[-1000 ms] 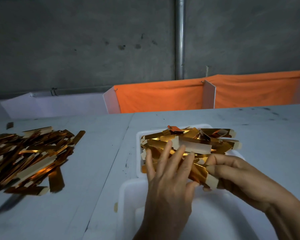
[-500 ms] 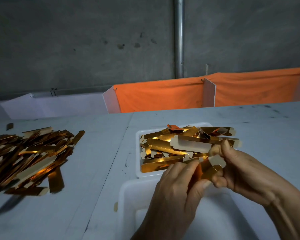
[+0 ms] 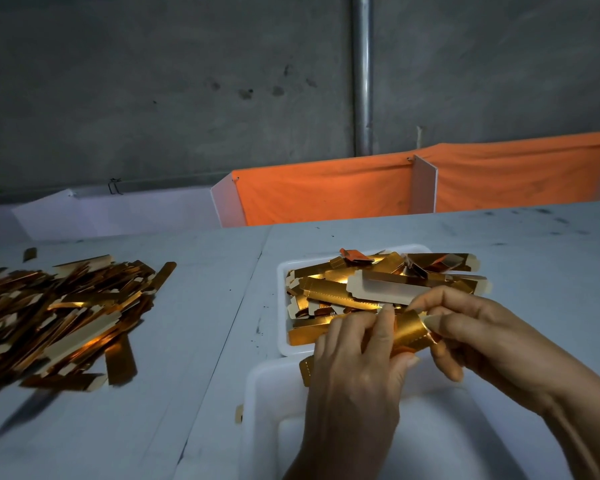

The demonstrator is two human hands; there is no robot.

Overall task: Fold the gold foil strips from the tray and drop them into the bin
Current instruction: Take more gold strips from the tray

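Gripping bent gold strip [image 3: 407, 329] between left hand [image 3: 355, 372] and right hand [image 3: 482, 337], above bin [image 3: 267, 393]; tray [image 3: 282, 306] behind, seemingly full of strips.

You are working in dim, bluish light; glare glints off the gold foil strips [image 3: 329, 292], and wide-angle blur smears the lower-left table [image 3: 84, 438].

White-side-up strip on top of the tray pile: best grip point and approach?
Probably pinch the white-faced strip at its free left end, coming from above: it lies flat on top of the pile in the tray, while the right hand overlaps its right end.
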